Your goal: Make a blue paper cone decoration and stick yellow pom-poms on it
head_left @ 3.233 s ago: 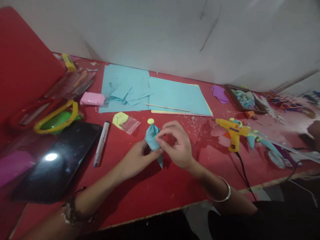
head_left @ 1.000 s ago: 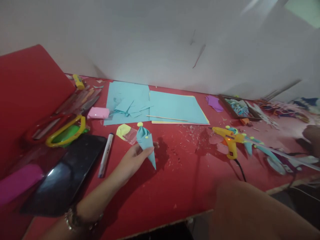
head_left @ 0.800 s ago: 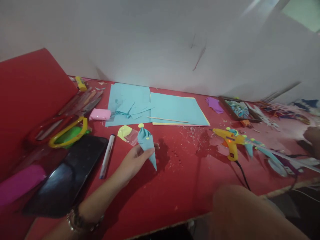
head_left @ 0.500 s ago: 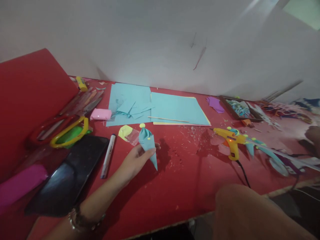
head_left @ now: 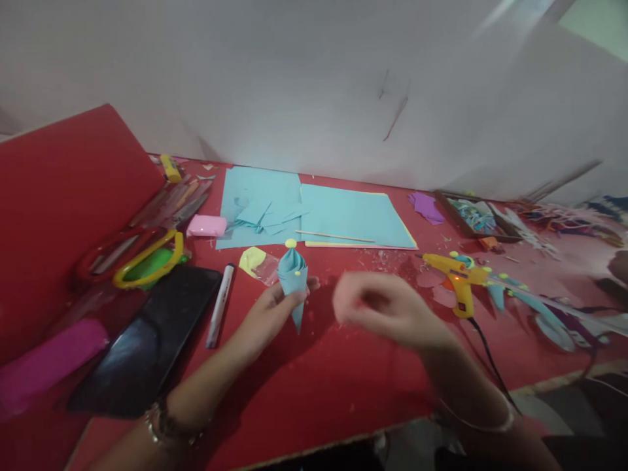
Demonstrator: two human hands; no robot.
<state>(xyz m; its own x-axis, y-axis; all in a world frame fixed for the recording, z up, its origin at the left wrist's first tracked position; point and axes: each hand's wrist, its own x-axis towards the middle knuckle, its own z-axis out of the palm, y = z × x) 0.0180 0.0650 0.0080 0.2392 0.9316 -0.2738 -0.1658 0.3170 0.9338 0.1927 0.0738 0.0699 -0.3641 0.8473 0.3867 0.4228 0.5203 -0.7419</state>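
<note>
In my left hand (head_left: 279,305) I hold a light-blue paper cone (head_left: 293,281), its tip pointing down. The cone has folded layers at its mouth, a yellow pom-pom (head_left: 291,243) on top and a smaller yellow dot (head_left: 297,274) on its front. My right hand (head_left: 387,307) is just right of the cone, apart from it and blurred by motion. Its fingers curl in toward the thumb; whether anything is between them I cannot make out. Behind the left hand lies a clear packet with yellow pieces (head_left: 254,261).
A yellow glue gun (head_left: 454,278) with a lit orange light lies at the right. Blue paper sheets (head_left: 353,209) and a thin stick (head_left: 336,236) lie behind. A marker (head_left: 220,304), black phone (head_left: 147,340) and yellow-handled scissors (head_left: 147,258) are at the left.
My right hand has come into view beside the cone, its fingers curled. The cone has turned more upright in my left hand. The view has shifted slightly.
</note>
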